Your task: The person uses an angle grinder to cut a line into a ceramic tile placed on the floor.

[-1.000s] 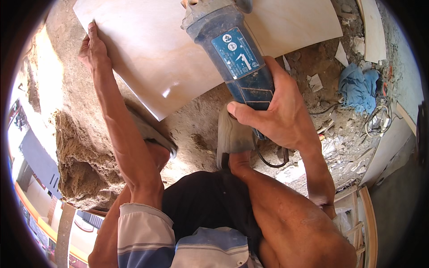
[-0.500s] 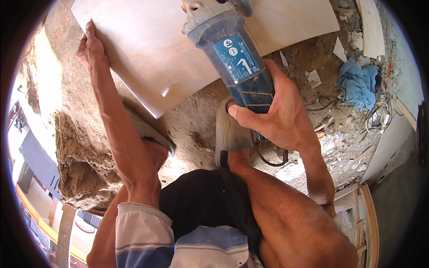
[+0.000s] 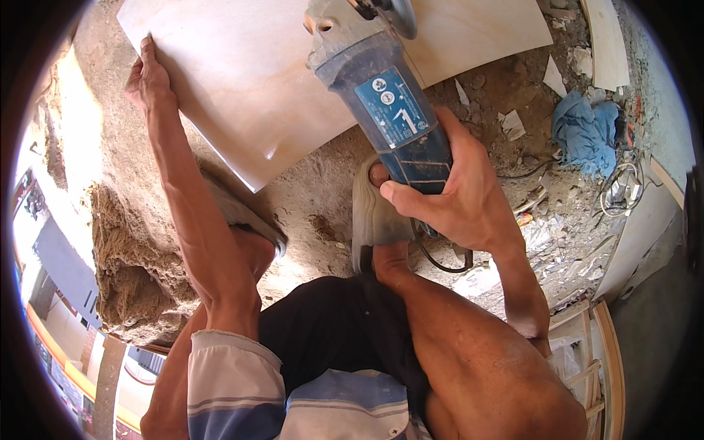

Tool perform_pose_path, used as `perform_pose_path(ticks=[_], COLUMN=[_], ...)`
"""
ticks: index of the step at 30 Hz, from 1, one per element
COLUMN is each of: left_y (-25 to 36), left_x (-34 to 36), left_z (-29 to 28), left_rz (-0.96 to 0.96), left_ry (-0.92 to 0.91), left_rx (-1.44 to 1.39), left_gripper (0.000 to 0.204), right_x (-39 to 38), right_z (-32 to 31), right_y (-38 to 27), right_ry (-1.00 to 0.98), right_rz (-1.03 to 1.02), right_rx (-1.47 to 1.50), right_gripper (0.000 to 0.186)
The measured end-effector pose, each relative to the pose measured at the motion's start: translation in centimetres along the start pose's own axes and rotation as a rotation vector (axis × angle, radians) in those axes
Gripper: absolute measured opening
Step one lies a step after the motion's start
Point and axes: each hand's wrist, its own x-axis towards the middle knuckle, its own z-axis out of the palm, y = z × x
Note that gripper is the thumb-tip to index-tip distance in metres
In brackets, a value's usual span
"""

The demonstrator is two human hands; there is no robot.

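Observation:
My right hand (image 3: 469,187) wraps round the rear body of a blue angle grinder (image 3: 396,110), thumb across its near side. The grinder's grey head points away from me, and part of its disc (image 3: 400,18) shows at the top edge, over a large cream tile (image 3: 257,88). A thin dark line runs on the tile just right of the grinder. At the tile's left edge, my left hand (image 3: 152,81) grips it with the thumb on top; the other fingers are partly hidden. Whether the disc touches the tile or spins, I cannot tell.
My sandalled right foot (image 3: 378,213) is close below the grinder, with its black cord (image 3: 444,268) looping beside it. A blue cloth (image 3: 585,136), tile shards (image 3: 512,126) and rubble lie to the right. Rough broken ground (image 3: 139,279) drops away at the left.
The grinder and my right hand have shifted slightly toward me and to the right, so more of the disc shows. My left hand stays on the tile edge.

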Motion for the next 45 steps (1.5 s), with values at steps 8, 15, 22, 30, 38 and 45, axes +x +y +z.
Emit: perform_pose_path(ticks=[8,15,22,30,38,45], left_y=[0.0,0.3,-0.6,-0.8,-0.6,-0.6], left_x=[0.1,-0.1,0.9,1.2,0.9,1.0], left_z=[-0.1,0.0,-0.1,0.0,0.0,0.1], left_rz=[0.006,-0.016,0.056,0.047,0.033,0.058], left_ry=[-0.009,-0.002,-0.002,-0.004,0.008,0.001], left_rx=[-0.004,0.019,-0.018,-0.021,-0.030,-0.009], left_gripper=[0.047,0.049,0.055,0.055,0.049,0.055], right_x=[-0.7,-1.2,-1.6,-2.1,-2.5,-2.9], right_z=[0.1,0.0,0.0,-0.2,-0.1,-0.1], right_y=[1.0,1.3,1.1,1.0,1.5,2.2], right_ry=[0.004,0.007,0.016,0.017,0.015,0.018], right_rz=[0.009,0.003,0.001,0.001,0.005,-0.018], right_rx=[0.060,0.044,0.022,-0.006,0.017,0.051], right_gripper=[0.073,0.073,0.074,0.073,0.074,0.074])
